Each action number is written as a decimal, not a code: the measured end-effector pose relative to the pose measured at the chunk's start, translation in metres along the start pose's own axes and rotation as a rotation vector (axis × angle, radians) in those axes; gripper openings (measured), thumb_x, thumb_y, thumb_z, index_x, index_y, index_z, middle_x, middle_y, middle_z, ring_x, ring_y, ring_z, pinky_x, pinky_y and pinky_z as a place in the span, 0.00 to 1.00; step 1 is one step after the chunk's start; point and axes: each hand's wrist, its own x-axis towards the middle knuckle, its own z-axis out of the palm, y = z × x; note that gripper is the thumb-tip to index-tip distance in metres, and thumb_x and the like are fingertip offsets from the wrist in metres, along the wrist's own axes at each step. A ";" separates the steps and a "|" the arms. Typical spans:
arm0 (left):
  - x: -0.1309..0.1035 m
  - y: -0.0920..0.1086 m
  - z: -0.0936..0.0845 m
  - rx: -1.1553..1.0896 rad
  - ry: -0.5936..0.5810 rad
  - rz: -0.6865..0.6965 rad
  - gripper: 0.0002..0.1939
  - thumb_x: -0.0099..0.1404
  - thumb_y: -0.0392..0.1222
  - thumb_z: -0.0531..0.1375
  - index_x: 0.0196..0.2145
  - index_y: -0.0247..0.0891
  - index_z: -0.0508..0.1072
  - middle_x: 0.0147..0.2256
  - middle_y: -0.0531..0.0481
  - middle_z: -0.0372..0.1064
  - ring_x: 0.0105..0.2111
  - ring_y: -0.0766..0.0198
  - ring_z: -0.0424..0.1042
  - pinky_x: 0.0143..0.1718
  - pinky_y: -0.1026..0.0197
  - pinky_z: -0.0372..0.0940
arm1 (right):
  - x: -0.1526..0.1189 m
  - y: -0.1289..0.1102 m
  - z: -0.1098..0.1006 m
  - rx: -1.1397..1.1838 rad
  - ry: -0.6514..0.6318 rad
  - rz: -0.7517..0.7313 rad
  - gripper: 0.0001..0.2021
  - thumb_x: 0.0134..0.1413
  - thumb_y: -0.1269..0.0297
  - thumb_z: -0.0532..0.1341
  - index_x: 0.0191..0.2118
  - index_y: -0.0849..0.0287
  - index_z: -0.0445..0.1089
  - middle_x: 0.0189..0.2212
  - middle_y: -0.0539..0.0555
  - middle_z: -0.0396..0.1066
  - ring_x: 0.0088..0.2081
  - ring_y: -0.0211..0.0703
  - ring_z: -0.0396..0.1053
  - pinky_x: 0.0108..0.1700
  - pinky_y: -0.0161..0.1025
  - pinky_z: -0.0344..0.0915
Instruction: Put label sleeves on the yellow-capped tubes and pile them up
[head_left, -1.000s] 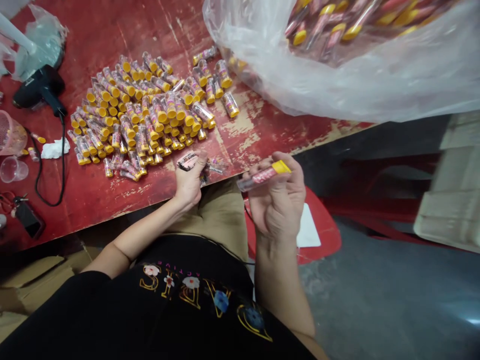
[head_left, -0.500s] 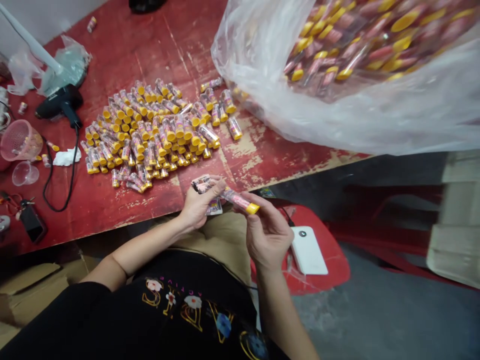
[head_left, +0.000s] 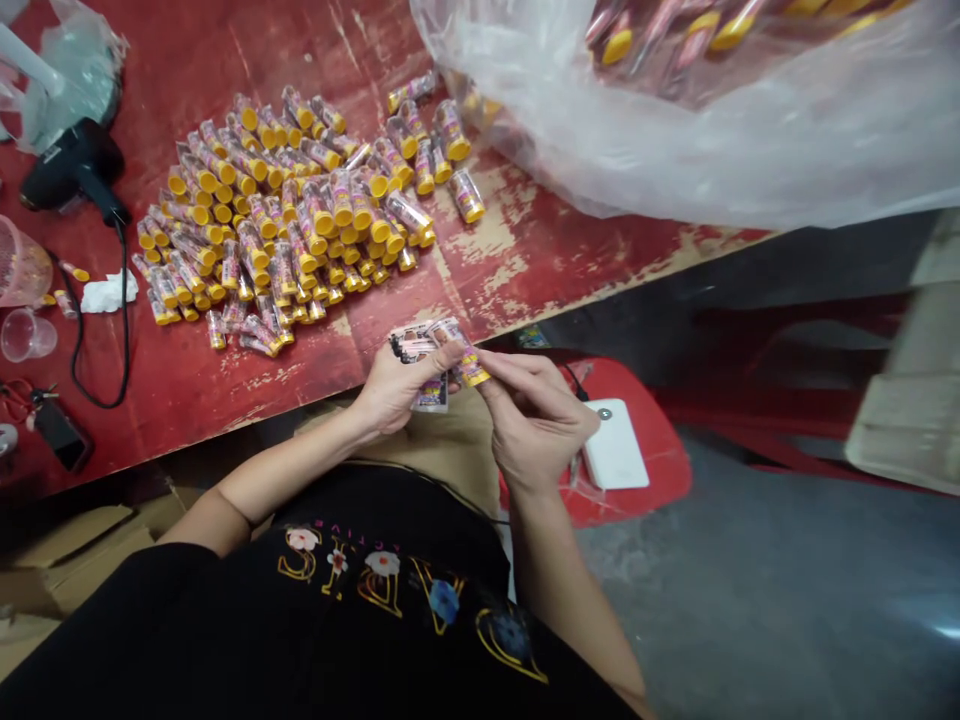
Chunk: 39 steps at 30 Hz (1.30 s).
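My left hand [head_left: 397, 388] is closed around a stack of printed labels [head_left: 430, 392] beyond the table's front edge. Between its thumb and my right hand [head_left: 536, 415] lies a printed sleeve [head_left: 466, 362], pink and purple with a yellow band. The fingertips of my right hand pinch the near end of this sleeve. No yellow-capped tube shows in either hand; whether one is hidden there I cannot tell. Behind my hands, a large pile of clear tubes with yellow caps [head_left: 300, 225] covers the middle of the red table [head_left: 300, 385].
A big clear plastic bag [head_left: 660, 160] of tubes stands at the right. At the left are a black heat gun [head_left: 75, 170] with its cord, a pink basket [head_left: 19, 265] and a clear cup [head_left: 28, 335]. A white power bank [head_left: 616, 445] rests on a red stool [head_left: 667, 480].
The yellow-capped tube that my right hand held is no longer visible. That hand now pinches a flat-looking sleeve at my left hand. The view has shifted, so the table appears higher.
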 end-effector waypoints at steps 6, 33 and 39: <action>0.004 -0.005 0.003 -0.010 0.034 0.016 0.33 0.36 0.56 0.80 0.33 0.35 0.73 0.30 0.53 0.73 0.28 0.69 0.72 0.32 0.63 0.69 | 0.001 0.001 0.008 -0.023 0.097 0.048 0.07 0.55 0.67 0.71 0.41 0.50 0.83 0.35 0.51 0.80 0.37 0.42 0.78 0.40 0.43 0.77; 0.022 0.021 -0.031 -0.217 0.194 -0.118 0.28 0.47 0.43 0.79 0.43 0.34 0.75 0.26 0.53 0.74 0.23 0.70 0.72 0.25 0.67 0.69 | 0.326 0.148 0.165 -0.421 -0.433 -0.068 0.11 0.59 0.75 0.58 0.39 0.76 0.78 0.43 0.56 0.80 0.52 0.34 0.75 0.57 0.28 0.63; -0.005 0.063 -0.027 -0.120 0.110 -0.037 0.27 0.51 0.48 0.77 0.44 0.36 0.75 0.26 0.53 0.73 0.22 0.71 0.71 0.25 0.68 0.68 | 0.382 0.158 0.219 -0.413 -0.533 -0.017 0.20 0.72 0.57 0.54 0.44 0.71 0.75 0.46 0.53 0.74 0.44 0.34 0.76 0.50 0.34 0.73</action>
